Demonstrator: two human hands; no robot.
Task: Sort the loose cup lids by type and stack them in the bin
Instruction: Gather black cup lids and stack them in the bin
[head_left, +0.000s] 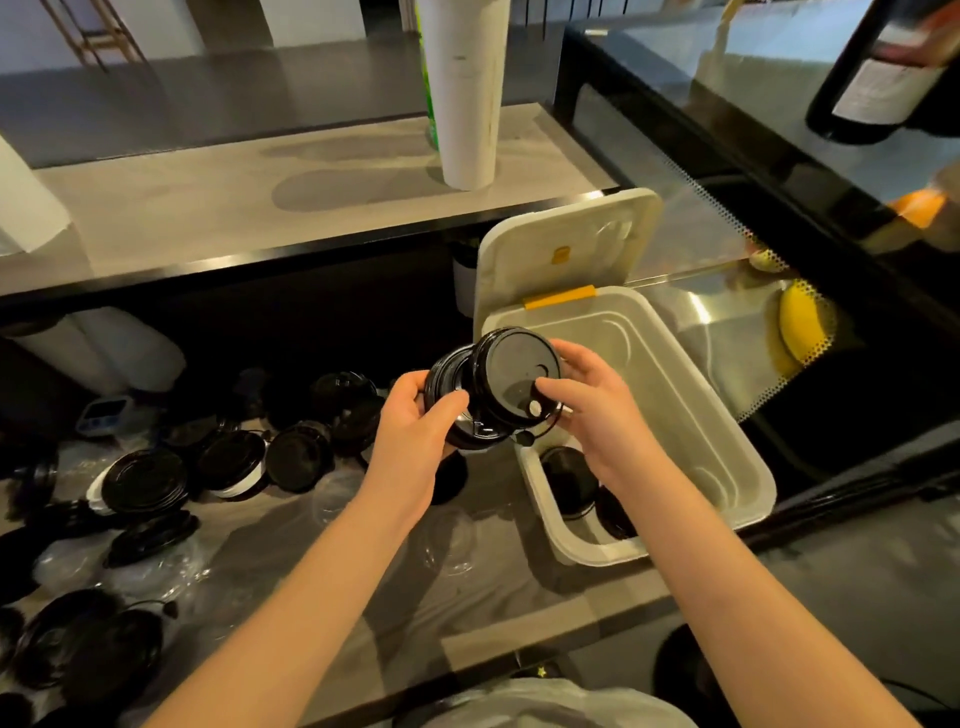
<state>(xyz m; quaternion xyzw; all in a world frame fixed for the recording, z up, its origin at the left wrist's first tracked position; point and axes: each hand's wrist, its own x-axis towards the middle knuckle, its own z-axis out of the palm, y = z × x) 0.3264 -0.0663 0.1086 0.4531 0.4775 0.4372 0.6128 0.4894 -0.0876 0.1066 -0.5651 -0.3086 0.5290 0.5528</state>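
Observation:
My left hand (415, 421) grips a stack of black cup lids (452, 395) turned on its side, just left of the white bin (701, 415). My right hand (587, 410) holds a single black lid (511, 374) by its rim against the end of that stack, thumb on the lid's face. The bin stands open with its hinged lid (561, 249) tipped back. Black lids (569, 480) lie in the bin's near left corner. Several loose black lids (228, 462) are scattered over the counter to the left.
Clear plastic lids (447, 540) lie on the grey counter near my forearms. A tall stack of white paper cups (467, 88) stands on the raised shelf behind. A glass display case (779, 249) with a dark bottle (883, 78) on top sits to the right.

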